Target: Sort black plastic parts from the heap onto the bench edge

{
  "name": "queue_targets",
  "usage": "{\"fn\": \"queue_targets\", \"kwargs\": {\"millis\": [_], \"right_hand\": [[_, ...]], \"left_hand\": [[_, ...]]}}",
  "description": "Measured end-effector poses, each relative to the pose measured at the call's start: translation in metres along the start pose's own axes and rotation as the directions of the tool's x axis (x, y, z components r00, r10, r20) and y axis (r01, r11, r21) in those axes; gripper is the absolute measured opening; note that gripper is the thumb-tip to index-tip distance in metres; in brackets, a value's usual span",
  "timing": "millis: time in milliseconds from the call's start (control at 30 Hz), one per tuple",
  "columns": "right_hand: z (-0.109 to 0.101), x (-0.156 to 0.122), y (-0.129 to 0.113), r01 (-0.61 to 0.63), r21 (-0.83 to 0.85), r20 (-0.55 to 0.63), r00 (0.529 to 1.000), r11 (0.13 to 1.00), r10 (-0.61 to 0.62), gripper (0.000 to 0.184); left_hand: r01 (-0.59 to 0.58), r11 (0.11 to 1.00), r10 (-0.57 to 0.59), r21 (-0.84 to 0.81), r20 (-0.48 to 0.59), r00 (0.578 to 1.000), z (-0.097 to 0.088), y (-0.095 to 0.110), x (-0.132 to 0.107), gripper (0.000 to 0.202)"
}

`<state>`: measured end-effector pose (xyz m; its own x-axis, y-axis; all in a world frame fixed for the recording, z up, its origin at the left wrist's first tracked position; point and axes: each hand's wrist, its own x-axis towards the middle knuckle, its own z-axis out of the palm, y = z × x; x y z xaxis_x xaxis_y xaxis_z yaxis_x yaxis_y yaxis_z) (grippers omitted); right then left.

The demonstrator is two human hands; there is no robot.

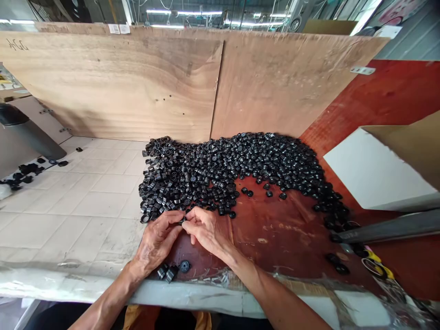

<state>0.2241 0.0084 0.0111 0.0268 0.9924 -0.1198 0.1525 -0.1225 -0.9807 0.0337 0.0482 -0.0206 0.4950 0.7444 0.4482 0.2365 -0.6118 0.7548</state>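
A big pile of small black round plastic parts [227, 169] covers the middle of the reddish work board [285, 233]. My left hand [156, 240] and my right hand [204, 229] meet at the pile's near edge, fingers pinched together around a small black part [183, 221] held between them. Three loose black parts [173, 271] lie by my left wrist near the table's front edge.
Plywood panels [137, 87] stand behind the pile. A cardboard box [388, 169] sits at the right, with a grey bar [388, 228] below it and yellow-handled scissors [376, 266]. White tiled surface [85, 192] lies to the left, with a few black parts [24, 172] at far left.
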Motion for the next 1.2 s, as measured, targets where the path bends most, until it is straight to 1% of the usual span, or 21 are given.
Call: {"fn": "queue_targets", "kwargs": {"millis": [100, 167, 233, 267, 300, 333, 367, 400, 467, 533, 567, 600, 633, 700, 767, 833, 933, 1000, 1067, 1100, 1200], "right_hand": [[-0.002, 0.000, -0.003, -0.163, 0.089, 0.072, 0.985, 0.983, 0.157, 0.004], [-0.008, -0.002, -0.004, -0.190, 0.010, 0.149, 0.971, 0.982, 0.187, 0.011], [-0.016, -0.003, -0.003, -0.111, -0.197, 0.156, 0.977, 0.974, 0.143, 0.025], [-0.021, -0.003, -0.002, -0.057, -0.314, 0.101, 0.991, 0.948, 0.093, 0.030], [-0.025, -0.002, 0.000, -0.014, -0.419, 0.018, 1.000, 0.908, 0.024, 0.030], [-0.028, -0.001, 0.003, 0.021, -0.498, -0.064, 0.996, 0.867, -0.061, 0.024], [-0.030, 0.000, 0.006, 0.058, -0.553, -0.126, 0.980, 0.831, -0.152, 0.014], [-0.030, 0.002, 0.010, 0.110, -0.589, -0.139, 0.962, 0.801, -0.234, 0.003], [-0.027, 0.006, 0.018, 0.247, -0.626, -0.053, 0.933, 0.740, -0.356, 0.029], [-0.021, 0.009, 0.024, 0.342, -0.656, 0.067, 0.914, 0.673, -0.400, 0.046], [-0.018, 0.010, 0.027, 0.357, -0.679, 0.110, 0.913, 0.642, -0.392, 0.047], [-0.015, 0.011, 0.029, 0.357, -0.704, 0.137, 0.917, 0.614, -0.376, 0.045], [-0.012, 0.011, 0.030, 0.347, -0.728, 0.147, 0.921, 0.591, -0.360, 0.039], [-0.009, 0.012, 0.031, 0.331, -0.753, 0.149, 0.928, 0.569, -0.342, 0.024], [-0.008, 0.011, 0.031, 0.335, -0.752, 0.146, 0.925, 0.568, -0.351, 0.015], [-0.009, 0.009, 0.030, 0.354, -0.741, 0.153, 0.916, 0.570, -0.371, 0.014], [-0.010, 0.006, 0.028, 0.385, -0.695, 0.152, 0.904, 0.607, -0.399, 0.017], [-0.011, 0.006, 0.027, 0.383, -0.634, 0.126, 0.908, 0.672, -0.399, 0.015], [-0.012, 0.007, 0.027, 0.367, -0.548, 0.096, 0.920, 0.752, -0.379, 0.014], [-0.012, 0.008, 0.027, 0.361, -0.508, 0.089, 0.925, 0.782, -0.369, 0.015], [-0.013, 0.011, 0.030, 0.377, -0.452, 0.095, 0.921, 0.808, -0.377, 0.023]], "left_hand": [[-0.073, 0.993, 0.068, 0.088, 0.059, 0.996, -0.003, 0.005, 0.000, 0.026], [-0.058, 0.992, 0.044, 0.112, 0.122, 0.992, -0.007, 0.012, 0.000, 0.024], [0.043, 0.991, -0.072, 0.130, 0.229, 0.971, -0.009, 0.019, 0.001, 0.016], [0.113, 0.982, -0.151, 0.151, 0.276, 0.949, -0.011, 0.022, 0.001, 0.012], [0.180, 0.967, -0.229, 0.183, 0.298, 0.927, -0.011, 0.024, 0.001, 0.015], [0.235, 0.945, -0.295, 0.227, 0.285, 0.912, -0.012, 0.025, 0.001, 0.026], [0.280, 0.919, -0.346, 0.277, 0.231, 0.909, -0.012, 0.024, 0.001, 0.038], [0.322, 0.890, -0.382, 0.324, 0.143, 0.913, -0.013, 0.023, 0.001, 0.047], [0.416, 0.822, -0.424, 0.389, -0.071, 0.903, -0.014, 0.020, 0.000, 0.055], [0.523, 0.752, -0.456, 0.401, -0.257, 0.852, -0.016, 0.016, 0.000, 0.052], [0.563, 0.726, -0.465, 0.396, -0.320, 0.825, -0.016, 0.015, -0.001, 0.048], [0.585, 0.709, -0.467, 0.394, -0.359, 0.808, -0.017, 0.013, -0.001, 0.042], [0.589, 0.703, -0.464, 0.400, -0.370, 0.805, -0.016, 0.011, -0.001, 0.033], [0.549, 0.713, -0.443, 0.437, -0.327, 0.835, -0.014, 0.006, -0.001, 0.020], [0.488, 0.727, -0.412, 0.483, -0.263, 0.873, -0.009, 0.002, -0.001, 0.032], [0.431, 0.743, -0.369, 0.511, -0.224, 0.902, -0.005, -0.001, -0.002, 0.037], [0.336, 0.783, -0.286, 0.523, -0.176, 0.942, 0.000, -0.002, -0.003, 0.027], [0.285, 0.809, -0.240, 0.515, -0.154, 0.959, 0.001, 0.000, -0.002, 0.015], [0.277, 0.839, -0.235, 0.469, -0.147, 0.961, 0.001, 0.002, 0.001, 0.018], [0.299, 0.851, -0.261, 0.431, -0.146, 0.954, 0.001, 0.002, 0.002, 0.021], [0.419, 0.851, -0.387, 0.317, -0.159, 0.908, -0.002, 0.004, 0.004, 0.011]]}}
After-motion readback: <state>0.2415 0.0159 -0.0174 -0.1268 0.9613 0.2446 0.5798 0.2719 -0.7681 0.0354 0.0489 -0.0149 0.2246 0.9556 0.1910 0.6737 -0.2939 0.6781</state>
